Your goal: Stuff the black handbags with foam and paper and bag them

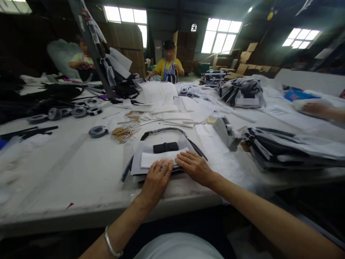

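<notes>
A dark handbag lies flat in front of me, its curved handle (164,131) wrapped in clear film and pointing away. White paper (137,162) covers most of the bag's body. Across it runs a folded strip of white foam sheet (151,159), and just beyond the strip sits a small black rolled piece (165,147). My left hand (158,178) rests on the strip's near edge with fingers stretched out. On the strip's right end, my right hand (196,167) lies flat, fingers extended. What is under my palms is hidden.
A tape dispenser (226,132) stands right of the bag, beside a stack of wrapped bags (288,147). Brown paper tags (123,133) and a grey roll (98,131) lie to the left. White foam sheets (159,92) are piled beyond. A co-worker (167,66) sits across the table.
</notes>
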### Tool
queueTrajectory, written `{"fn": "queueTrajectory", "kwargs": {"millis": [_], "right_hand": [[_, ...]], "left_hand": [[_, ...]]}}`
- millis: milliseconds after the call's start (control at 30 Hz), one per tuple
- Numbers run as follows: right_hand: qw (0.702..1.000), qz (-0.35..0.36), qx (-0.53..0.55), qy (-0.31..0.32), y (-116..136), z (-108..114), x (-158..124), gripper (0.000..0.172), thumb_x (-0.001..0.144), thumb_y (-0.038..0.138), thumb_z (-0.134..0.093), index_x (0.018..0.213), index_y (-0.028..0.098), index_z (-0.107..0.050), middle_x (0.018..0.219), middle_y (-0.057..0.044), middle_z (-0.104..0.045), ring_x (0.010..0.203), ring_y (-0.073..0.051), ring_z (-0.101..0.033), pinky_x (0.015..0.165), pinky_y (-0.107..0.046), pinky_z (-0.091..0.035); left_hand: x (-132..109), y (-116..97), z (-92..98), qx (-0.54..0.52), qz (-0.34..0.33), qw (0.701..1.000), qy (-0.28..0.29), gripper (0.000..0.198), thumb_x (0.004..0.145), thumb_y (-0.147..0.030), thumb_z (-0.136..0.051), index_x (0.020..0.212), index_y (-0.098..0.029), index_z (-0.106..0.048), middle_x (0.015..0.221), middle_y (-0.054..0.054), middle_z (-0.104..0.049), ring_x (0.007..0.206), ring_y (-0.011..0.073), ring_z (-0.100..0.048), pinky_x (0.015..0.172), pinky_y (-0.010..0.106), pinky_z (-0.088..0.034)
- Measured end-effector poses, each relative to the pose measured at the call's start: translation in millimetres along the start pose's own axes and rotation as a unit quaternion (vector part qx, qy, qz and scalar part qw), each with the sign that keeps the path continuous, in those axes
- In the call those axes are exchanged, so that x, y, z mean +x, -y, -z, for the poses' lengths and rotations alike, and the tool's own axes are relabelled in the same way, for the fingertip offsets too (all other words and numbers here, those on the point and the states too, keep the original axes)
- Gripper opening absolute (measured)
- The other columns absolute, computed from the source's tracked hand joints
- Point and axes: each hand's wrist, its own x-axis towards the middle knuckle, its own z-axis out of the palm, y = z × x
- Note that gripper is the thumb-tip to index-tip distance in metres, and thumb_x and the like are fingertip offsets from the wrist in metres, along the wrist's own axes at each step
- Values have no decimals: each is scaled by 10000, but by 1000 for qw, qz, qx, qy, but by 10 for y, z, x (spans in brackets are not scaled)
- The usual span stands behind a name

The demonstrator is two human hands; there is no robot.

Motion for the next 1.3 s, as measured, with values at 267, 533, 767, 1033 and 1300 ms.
{"fn": "queueTrajectory", "kwargs": {"millis": [267, 533, 767, 1033, 1300], "right_hand": [[999, -37, -21, -29, 164, -67, -92, 400, 967, 103, -435, 1336, 166, -575, 1359, -116, -597, 1330, -265, -478, 1155, -518, -339], [995, -55, -78, 15, 235, -79, 32, 684, 807, 268, -728, 1410, 100, -452, 1430, -192, -503, 1359, -365, -406, 1185, -576, -233], [994, -21, -106, -11, 64, 6, 393, 368, 908, 156, -517, 1274, 134, -540, 1266, -160, -618, 1157, -310, -561, 1022, -500, -402], [993, -29, -105, 33, 165, 60, 664, 177, 975, 162, -430, 1048, 149, -590, 937, -100, -683, 873, -246, -619, 820, -407, -464], [981, -146, -49, -119, 14, 636, 84, 461, 993, 232, -438, 1448, 158, -411, 1469, -131, -483, 1415, -256, -360, 1187, -517, -229]], "left_hand": [[131, -50, 26, 71, -39, 994, 67, 408, 959, -96, -367, 1345, -74, -497, 1289, 179, -598, 1166, 292, -580, 967, 441, -475], [263, 223, 128, -3, -52, 997, 61, 389, 953, -119, -381, 1325, -74, -484, 1195, 156, -619, 1050, 267, -592, 909, 417, -469], [395, 444, 236, -10, -33, 998, 50, 464, 824, -90, -484, 1287, -108, -504, 1150, 123, -634, 995, 253, -602, 884, 393, -482], [249, 429, 2, 28, 4, 999, -38, 422, 836, -129, -546, 1257, -128, -506, 1192, 154, -645, 1049, 286, -612, 903, 426, -470], [190, 678, 122, -7, 40, 994, -104, 380, 854, -147, -584, 1227, -132, -514, 1097, 120, -679, 952, 279, -636, 837, 396, -465]]}}
